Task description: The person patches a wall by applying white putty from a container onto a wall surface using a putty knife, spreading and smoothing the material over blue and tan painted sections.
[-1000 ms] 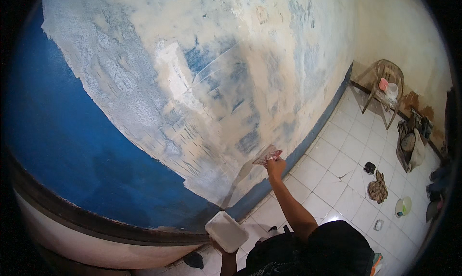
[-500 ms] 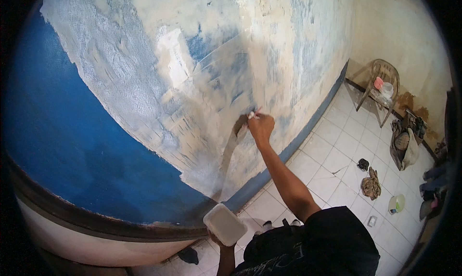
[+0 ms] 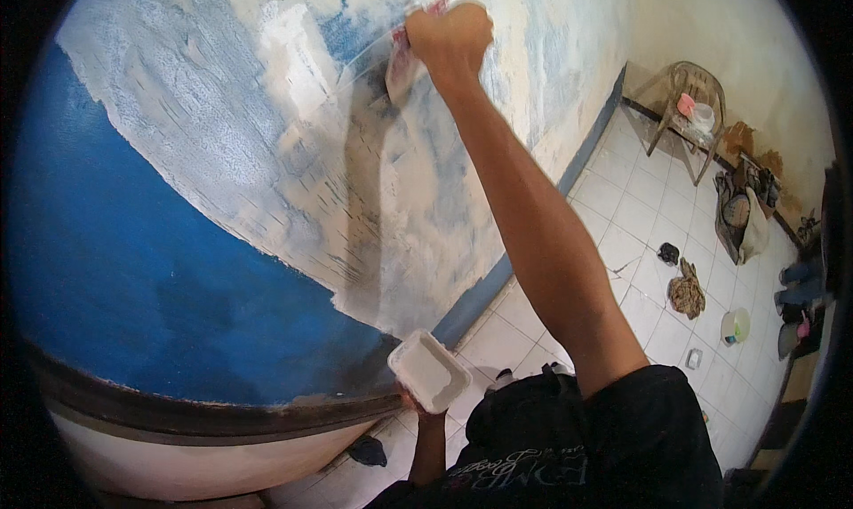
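Observation:
My right hand (image 3: 451, 43) is raised high against the wall (image 3: 293, 163), closed on a putty scraper (image 3: 402, 72). Only reddish and pale parts of the scraper show around the fist, and motion blurs it. The wall bears patchy white and beige filler over blue paint, with a bright white patch left of the hand. Low down by the wall's bottom edge, my left hand (image 3: 414, 399) grips a white rectangular tub (image 3: 461, 386) from beneath, tilted with its open top facing up. Pale filler lies inside the tub. Most of the left fingers are hidden under it.
A dark ledge (image 3: 204, 427) runs along the wall's lower left. On the tiled floor to the right are a crumpled brown cloth (image 3: 685, 289), a black bundle (image 3: 668, 253), a pale bowl (image 3: 735, 325) and a sack (image 3: 736, 211). A chair (image 3: 697, 109) holding containers stands in the far corner.
My right hand has swept up and slightly left along the wall with the scraper. The tub in my left hand has risen a little, moved right and tipped, showing more of its inside.

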